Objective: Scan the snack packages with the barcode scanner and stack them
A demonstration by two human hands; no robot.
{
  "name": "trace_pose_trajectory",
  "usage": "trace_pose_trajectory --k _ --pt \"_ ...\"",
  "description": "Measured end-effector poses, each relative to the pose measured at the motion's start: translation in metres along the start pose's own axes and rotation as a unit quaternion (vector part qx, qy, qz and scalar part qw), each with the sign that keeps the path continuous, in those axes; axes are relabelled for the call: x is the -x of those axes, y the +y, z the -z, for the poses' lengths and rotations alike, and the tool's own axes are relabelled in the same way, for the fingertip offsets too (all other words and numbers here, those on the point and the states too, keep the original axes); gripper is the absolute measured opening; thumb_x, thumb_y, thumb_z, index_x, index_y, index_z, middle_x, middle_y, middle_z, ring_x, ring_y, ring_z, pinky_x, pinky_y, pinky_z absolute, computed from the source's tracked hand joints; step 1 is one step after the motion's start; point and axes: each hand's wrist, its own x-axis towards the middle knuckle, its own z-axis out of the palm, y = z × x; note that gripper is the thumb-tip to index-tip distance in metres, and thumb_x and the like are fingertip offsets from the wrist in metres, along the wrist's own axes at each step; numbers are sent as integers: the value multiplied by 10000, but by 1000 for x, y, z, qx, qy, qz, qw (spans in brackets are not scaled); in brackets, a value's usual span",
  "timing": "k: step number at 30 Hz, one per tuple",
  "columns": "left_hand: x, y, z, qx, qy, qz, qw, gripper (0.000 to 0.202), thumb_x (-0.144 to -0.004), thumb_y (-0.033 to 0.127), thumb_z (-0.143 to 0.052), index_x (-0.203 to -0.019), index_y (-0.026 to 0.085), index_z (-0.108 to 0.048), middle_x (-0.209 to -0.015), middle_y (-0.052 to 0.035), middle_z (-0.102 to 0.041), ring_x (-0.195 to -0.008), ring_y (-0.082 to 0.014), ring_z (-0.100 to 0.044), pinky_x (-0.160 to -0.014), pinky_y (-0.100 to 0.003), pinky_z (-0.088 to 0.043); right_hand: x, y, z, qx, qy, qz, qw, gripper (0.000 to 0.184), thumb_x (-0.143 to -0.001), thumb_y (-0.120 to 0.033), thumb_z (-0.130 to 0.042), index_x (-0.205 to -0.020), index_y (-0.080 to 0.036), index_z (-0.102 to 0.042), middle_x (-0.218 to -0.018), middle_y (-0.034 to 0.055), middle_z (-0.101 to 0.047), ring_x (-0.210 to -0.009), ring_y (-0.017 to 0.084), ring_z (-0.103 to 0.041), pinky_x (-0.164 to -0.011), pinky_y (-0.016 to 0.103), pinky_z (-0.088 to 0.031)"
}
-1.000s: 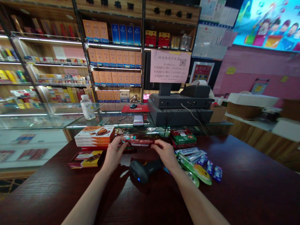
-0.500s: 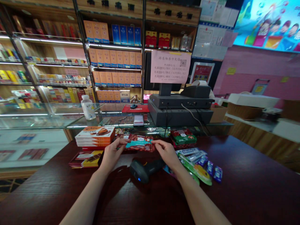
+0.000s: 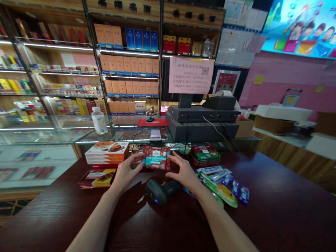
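Note:
A brown and teal hazelnut chocolate bar (image 3: 156, 158) is tilted up at the far middle of the table, its printed front facing me. My left hand (image 3: 128, 171) has its fingertips and thumb on the bar's left edge. At the right edge, my right hand (image 3: 183, 171) holds it with thumb and fingers curved around the side. Part of another packet (image 3: 135, 157) shows behind my left fingers. Below the bar, between my forearms, lies a black barcode scanner (image 3: 159, 192) with a blue light on.
White boxes (image 3: 107, 153) and flat chocolate packs (image 3: 96, 178) are stacked left. Green and red packs (image 3: 205, 154) lie right, behind toothpaste-like tubes (image 3: 215, 173) and small blue packets (image 3: 244, 194). A cash register (image 3: 202, 120) and a bottle (image 3: 98, 120) stand on the glass counter.
The chocolate bar has tipped up so that its front faces me more squarely. My fingers have spread from pinching its ends to framing its two sides.

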Motion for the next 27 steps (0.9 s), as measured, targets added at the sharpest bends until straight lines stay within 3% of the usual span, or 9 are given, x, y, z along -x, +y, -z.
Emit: trace_pose_trajectory --k 6,12,19,27 --pt "-2 -13 -1 -135 -8 -128 983 554 -854 315 -662 -1386 247 -525 -1391 -73 -619 -1284 -242 -589 -1099 -425 -482 -3 -6 -3 90 17 20 996 663 -766 -175 -743 -1398 -235 -552 -1511 144 -497 -1456 276 -384 -1124 471 -361" --pt "-4 -26 4 -171 2 -198 965 534 -949 256 -528 -1472 276 -422 -1432 -79 -572 -1323 -221 -552 -1116 -420 -469 -10 -10 -12 121 39 29 991 621 -795 -196 -733 -1389 -255 -561 -1563 140 -424 -1436 287 -412 -1120 475 -367" --pt "-5 -34 13 -173 3 -172 970 511 -969 263 -479 -1475 296 -418 -1463 -59 -538 -1363 -220 -512 -1163 -443 -418 -34 -18 -30 123 -2 5 992 617 -802 -172 -727 -1392 -227 -557 -1548 156 -442 -1466 262 -368 -1129 449 -363" --pt "-4 -52 8 -171 23 -107 979 571 -934 118 -349 -1486 251 -402 -1525 -83 -464 -1430 -204 -427 -1214 -465 -340 -53 -23 -51 116 -55 7 992 594 -839 -238 -703 -1407 -191 -538 -1544 178 -441 -1499 251 -300 -1157 447 -313"
